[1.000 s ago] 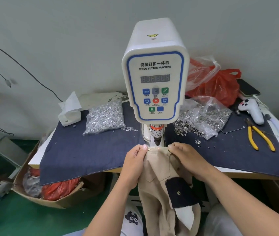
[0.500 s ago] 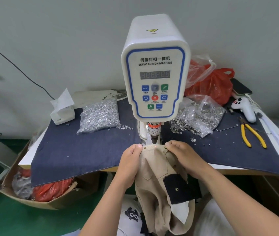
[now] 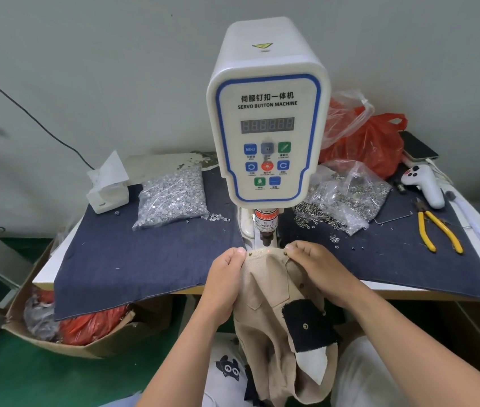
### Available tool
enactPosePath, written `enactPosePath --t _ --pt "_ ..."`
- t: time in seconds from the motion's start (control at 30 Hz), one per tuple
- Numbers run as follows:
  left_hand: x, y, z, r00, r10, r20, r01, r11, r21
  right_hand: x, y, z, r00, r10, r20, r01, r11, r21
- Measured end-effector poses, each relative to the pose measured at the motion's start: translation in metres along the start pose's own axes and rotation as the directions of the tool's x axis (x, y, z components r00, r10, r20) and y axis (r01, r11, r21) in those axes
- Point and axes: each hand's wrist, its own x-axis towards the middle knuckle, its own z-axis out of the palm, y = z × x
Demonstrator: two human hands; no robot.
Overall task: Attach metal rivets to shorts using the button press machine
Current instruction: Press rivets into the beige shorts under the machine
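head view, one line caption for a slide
Both hands pinch beige shorts under the button machine punch.

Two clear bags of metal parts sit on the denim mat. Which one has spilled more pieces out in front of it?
The bag right of the machine: dark ring-shaped pieces are scattered from its open mouth. The left bag, holding bright silver pieces, has only a few strays beside it.

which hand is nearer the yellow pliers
Right. The right hand holds the shorts on the pliers' side of the press; the left hand is further away, left of the press.
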Motion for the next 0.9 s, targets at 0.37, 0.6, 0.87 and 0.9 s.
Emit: enactPosePath --t 0.37,0.6,0.87,0.9 --pt "-0.002 0.003 0.001 1.0 -0.021 0.001 0.021 1.0 -0.019 -0.002 -0.003 -0.001 1.0 0.009 0.026 -0.009 1.0 0.007" --pt "-0.004 0.004 0.002 1.0 -0.014 0.004 0.014 0.999 -0.033 -0.003 -0.002 -0.001 1.0 -0.001 0.009 0.001 1.0 0.002" --pt "-0.026 0.016 -0.012 0.956 0.086 0.279 -0.121 0.986 0.111 -0.019 -0.019 0.005 0.994 -0.072 0.08 0.082 0.989 -0.127" --pt "-0.03 0.02 -0.013 0.921 0.113 0.373 -0.21 0.95 0.23 -0.023 -0.021 0.007 0.991 -0.08 0.107 0.095 0.985 -0.146"
